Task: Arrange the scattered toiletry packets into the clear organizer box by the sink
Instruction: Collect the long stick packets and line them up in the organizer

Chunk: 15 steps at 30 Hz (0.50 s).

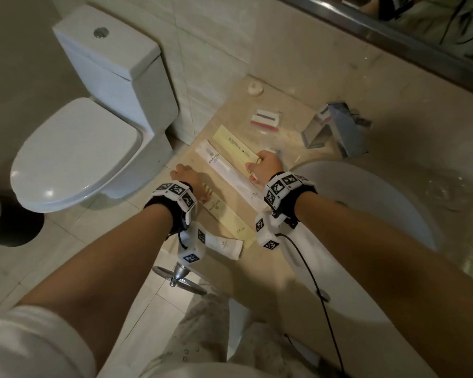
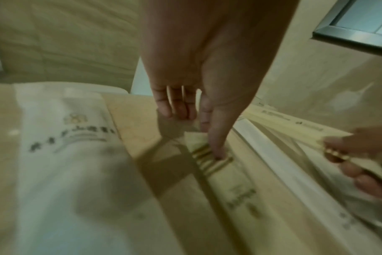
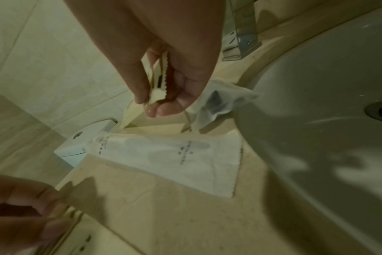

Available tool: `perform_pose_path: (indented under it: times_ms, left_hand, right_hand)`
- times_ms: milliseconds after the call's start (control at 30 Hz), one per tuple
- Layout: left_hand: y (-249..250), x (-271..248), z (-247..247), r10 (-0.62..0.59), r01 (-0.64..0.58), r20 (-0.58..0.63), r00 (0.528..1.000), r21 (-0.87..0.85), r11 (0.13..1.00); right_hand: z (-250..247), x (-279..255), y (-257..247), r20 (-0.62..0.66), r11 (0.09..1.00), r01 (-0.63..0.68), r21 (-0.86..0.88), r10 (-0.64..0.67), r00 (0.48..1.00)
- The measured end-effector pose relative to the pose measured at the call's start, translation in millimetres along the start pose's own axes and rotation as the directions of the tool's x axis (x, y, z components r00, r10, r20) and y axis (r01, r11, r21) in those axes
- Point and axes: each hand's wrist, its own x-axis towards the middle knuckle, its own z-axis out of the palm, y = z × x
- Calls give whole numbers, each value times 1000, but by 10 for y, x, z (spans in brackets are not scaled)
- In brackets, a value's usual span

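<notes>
Fingers of the right hand (image 1: 265,165) are pinching the near, serrated end of a yellow packet (image 1: 234,145), thumb (image 3: 170,107) against forefinger (image 3: 140,93). The left hand (image 1: 187,177) is lying over the far end of a second yellow packet (image 1: 230,222), its forefinger (image 2: 216,143) pressing straight down on the gold-striped end while the other fingers are hanging loosely apart.

All places are given from the sink (image 1: 366,214). The packets are lying on the counter (image 1: 224,118) to its left, long axes running from near-right to far-left. A white packet (image 1: 230,173) is lying between the two yellow ones, parallel to them. A short white packet (image 1: 225,246) is lying nearest the counter's front edge. A crumpled clear wrapper (image 3: 220,101) is lying just beside the sink's rim, close behind the right hand. A tap (image 1: 333,129) is standing behind the sink; a small red-and-white pack (image 1: 265,120) is lying left of the tap. A toilet (image 1: 93,132) is standing well to the left.
</notes>
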Motion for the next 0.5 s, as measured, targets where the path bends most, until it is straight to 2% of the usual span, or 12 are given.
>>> perform_pose_path:
  times_ms: [133,233,300,367,400,500]
  left_hand:
    - [-96,35,-2,68,-69,-31,997,-49,996]
    - [-158,16,-17,161,-175,-74,984,-268,947]
    - [-184,0,-71,185,-212,-104,977,-517,830]
    - [-179,-29,-157,184,-224,-136,973,-732,643]
    - [-160,-57,-211,181,-244,-169,969,-771,588]
    - [-67,-144,-408,168,-323,-276,946,-791,519]
  right_hand:
    - [-54,-5,67,-21,1000,-5,4,5,1000]
    - [-104,-5,64,-33,1000,11,-6,-11,999]
    - [-153,-6,40,-60,999,33,4,-33,998]
    - [-195,-35,-27,-78,998,57,-10,-58,995]
    - [-221,-50,-65,-95,997,68,-21,-70,993]
    - [-318,-101,-166,-174,993,114,-44,-120,977]
